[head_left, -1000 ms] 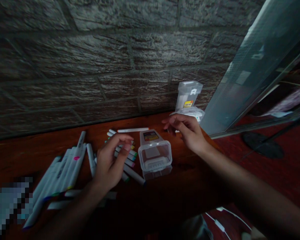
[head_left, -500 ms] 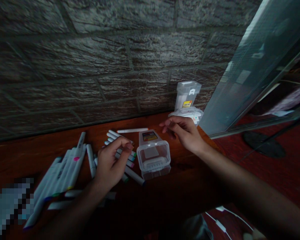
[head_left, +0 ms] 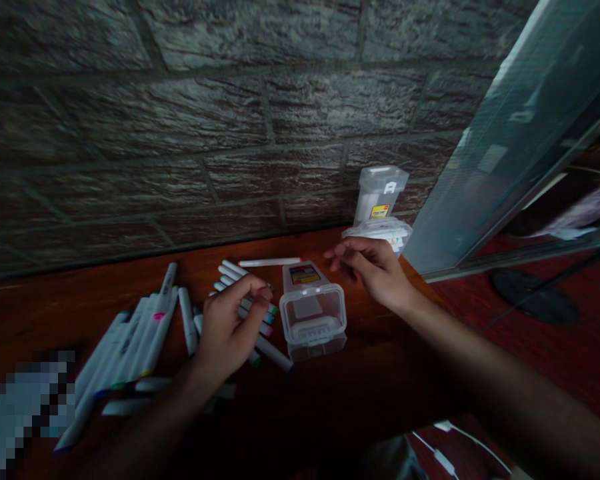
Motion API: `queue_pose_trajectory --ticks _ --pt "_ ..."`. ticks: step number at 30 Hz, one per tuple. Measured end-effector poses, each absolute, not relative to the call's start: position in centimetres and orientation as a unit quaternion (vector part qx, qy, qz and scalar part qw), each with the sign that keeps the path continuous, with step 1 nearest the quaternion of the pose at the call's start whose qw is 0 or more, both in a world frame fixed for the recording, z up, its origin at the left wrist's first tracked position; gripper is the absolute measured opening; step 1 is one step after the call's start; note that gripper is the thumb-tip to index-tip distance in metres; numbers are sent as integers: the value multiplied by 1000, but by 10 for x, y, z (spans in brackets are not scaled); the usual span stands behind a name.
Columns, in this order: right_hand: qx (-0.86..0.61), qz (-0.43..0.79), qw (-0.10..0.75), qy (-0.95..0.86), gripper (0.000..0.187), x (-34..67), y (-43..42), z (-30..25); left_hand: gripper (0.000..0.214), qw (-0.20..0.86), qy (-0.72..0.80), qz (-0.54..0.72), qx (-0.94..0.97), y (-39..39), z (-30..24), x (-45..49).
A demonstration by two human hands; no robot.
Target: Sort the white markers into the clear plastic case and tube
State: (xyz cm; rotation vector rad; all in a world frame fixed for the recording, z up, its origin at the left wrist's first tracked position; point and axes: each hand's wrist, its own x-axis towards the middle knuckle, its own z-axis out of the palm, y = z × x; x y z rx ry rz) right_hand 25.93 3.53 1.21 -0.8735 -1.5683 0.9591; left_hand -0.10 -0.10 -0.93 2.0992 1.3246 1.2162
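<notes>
My left hand (head_left: 235,327) hovers over a fan of white markers (head_left: 267,352) with coloured ends. Its fingers are loosely curled, the thumb close to the index fingertip, and no held thing shows. To its right a clear plastic box (head_left: 313,313) lies on its side, mouth towards me, with a yellow and dark label on top. Behind the box's right side is my right hand (head_left: 373,270), fingers bent and a little apart, holding nothing visible. One orange-ended marker (head_left: 270,262) lies behind the box. Some of the fanned markers are hidden by my left hand.
More white markers (head_left: 135,340) lie in a pile at the left of the wooden table (head_left: 375,373). A tall clear case (head_left: 377,193) stands at the back right, behind a clear container (head_left: 380,230) holding light items. A brick wall (head_left: 230,133) rises behind. White cables (head_left: 445,460) lie below.
The view has shifted slightly, so everything sits a little further right and lower. Both hands keep nearly the same pose, and the box and markers stay in place.
</notes>
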Motion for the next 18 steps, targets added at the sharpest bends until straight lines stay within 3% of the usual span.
queue_pose_trajectory --ticks 18 --pt "-382 385 527 -654 31 261 36 11 19 180 474 447 737 13 2 -11"
